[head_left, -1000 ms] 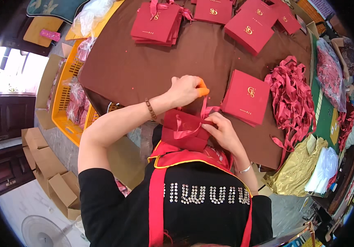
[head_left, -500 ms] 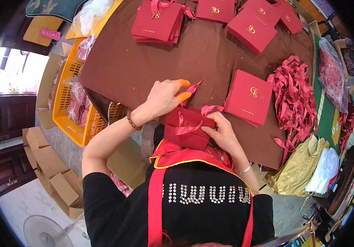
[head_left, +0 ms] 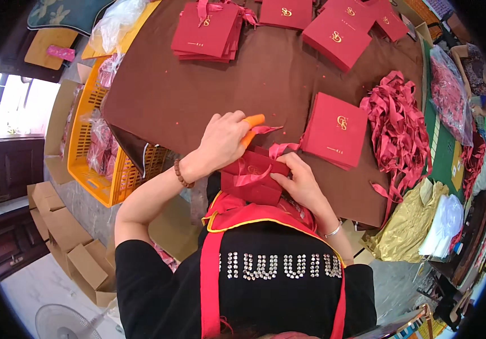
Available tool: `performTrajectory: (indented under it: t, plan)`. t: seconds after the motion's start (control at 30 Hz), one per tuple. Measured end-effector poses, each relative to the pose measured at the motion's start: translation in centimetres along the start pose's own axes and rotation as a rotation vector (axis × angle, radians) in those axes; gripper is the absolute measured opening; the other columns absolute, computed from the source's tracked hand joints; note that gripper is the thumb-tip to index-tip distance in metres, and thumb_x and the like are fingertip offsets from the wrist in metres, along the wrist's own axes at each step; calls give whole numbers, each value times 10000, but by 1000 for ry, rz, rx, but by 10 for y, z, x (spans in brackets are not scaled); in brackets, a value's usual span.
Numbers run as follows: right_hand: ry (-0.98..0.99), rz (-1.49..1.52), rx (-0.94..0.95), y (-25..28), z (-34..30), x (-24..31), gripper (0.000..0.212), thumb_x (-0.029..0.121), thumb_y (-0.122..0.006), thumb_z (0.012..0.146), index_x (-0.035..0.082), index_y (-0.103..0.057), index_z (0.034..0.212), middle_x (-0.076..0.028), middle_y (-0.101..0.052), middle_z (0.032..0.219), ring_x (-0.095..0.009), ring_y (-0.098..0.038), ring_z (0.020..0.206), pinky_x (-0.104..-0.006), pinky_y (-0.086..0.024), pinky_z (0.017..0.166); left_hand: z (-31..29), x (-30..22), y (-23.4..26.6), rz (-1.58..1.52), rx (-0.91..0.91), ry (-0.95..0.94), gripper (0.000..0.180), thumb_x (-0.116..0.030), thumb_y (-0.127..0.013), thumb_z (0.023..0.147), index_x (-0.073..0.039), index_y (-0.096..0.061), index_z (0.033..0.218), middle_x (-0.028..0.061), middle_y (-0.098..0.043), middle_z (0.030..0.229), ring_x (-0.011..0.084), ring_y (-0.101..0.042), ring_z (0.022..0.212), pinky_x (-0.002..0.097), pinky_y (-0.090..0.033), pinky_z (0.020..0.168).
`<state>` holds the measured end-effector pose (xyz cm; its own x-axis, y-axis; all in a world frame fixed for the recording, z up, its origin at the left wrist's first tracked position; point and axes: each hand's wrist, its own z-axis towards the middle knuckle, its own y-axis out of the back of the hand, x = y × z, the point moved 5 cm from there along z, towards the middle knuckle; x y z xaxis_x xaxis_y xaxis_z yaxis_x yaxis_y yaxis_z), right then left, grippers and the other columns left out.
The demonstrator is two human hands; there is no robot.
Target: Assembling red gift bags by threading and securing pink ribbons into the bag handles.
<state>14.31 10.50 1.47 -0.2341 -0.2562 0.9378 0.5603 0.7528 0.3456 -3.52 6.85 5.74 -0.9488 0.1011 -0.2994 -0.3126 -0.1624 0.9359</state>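
While the right hand [head_left: 299,178] pinches the side of the small red bag [head_left: 263,195] near its open rim, thumb against fingers, here's the left hand [head_left: 220,138] with the ribbon [head_left: 267,130] nipped between 2 orange finger covers [head_left: 254,120], its pointed tip poking out to the right. The bag sits at the near edge of the brown table [head_left: 209,85], right up by the red apron [head_left: 243,216], and what bears its base is hidden.

Now, the danger! That ribbon is smooth and only a short tip shows past the covers, so I'd judge a slip the likeliest trouble: a hard tug, and it could pop free. Pull while the right hand squeezes, and the thin rim could crease or the hole tear. Watch the loop [head_left: 251,180] across the bag's front, too; it hangs slack and could snag or twist. And off to the right, the stack of flat bags [head_left: 336,133] lies near that elbow-side wrist: a wide swing might nudge it toward the tangled ribbon heap [head_left: 398,130].
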Motion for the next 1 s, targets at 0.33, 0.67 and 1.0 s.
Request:
performTrajectory:
  t: [0.33,0.67,1.0]
  plan:
    - [-36,-28,4,1,-5,4,230,64,-656,785,11,-561,988,-97,-521,888,-223,-538,779,-301,-443,650,0,27,-14,-759,179,397,278,-36,-631,805,1,-576,1075,81,-620,850,164,-587,716,291,-473,655]
    - [3,-47,-12,0,-3,6,247,70,-644,798,10,-550,1019,-119,-528,930,-268,-551,840,-320,-453,693,-9,20,-17,-1026,53,469,217,2,-551,875,7,-583,1089,43,-625,873,84,-556,758,207,-448,691]
    - [69,-23,4,-5,-5,14,258,48,-639,795,14,-552,1036,-118,-528,951,-261,-546,846,-311,-452,695,30,2,-33,-393,645,369,412,-432,-592,800,-34,-687,853,181,-657,790,340,-632,787,399,-489,710]
